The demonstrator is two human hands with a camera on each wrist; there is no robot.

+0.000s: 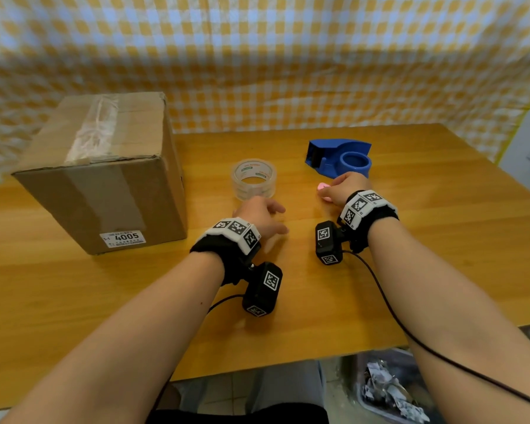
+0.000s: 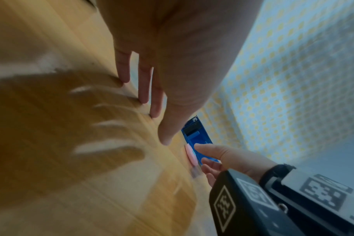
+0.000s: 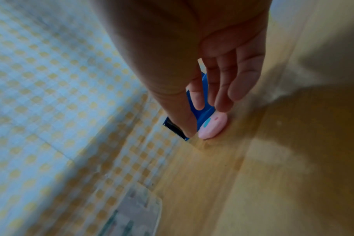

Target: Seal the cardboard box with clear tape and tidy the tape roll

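Note:
The cardboard box stands at the left of the table, with a strip of clear tape along its closed top. The clear tape roll lies flat mid-table, blurred in the right wrist view. My left hand hovers just in front of the roll with straight fingers and holds nothing. My right hand reaches down to a small pink oval object lying on the table. Its thumb and fingertips touch that object's edges. The blue tape dispenser sits empty just behind it.
The wooden table has bare surface to the right and along its near edge. A yellow checked cloth hangs behind it. A bin of crumpled paper stands on the floor below the front edge. Cables trail from both wrist cameras.

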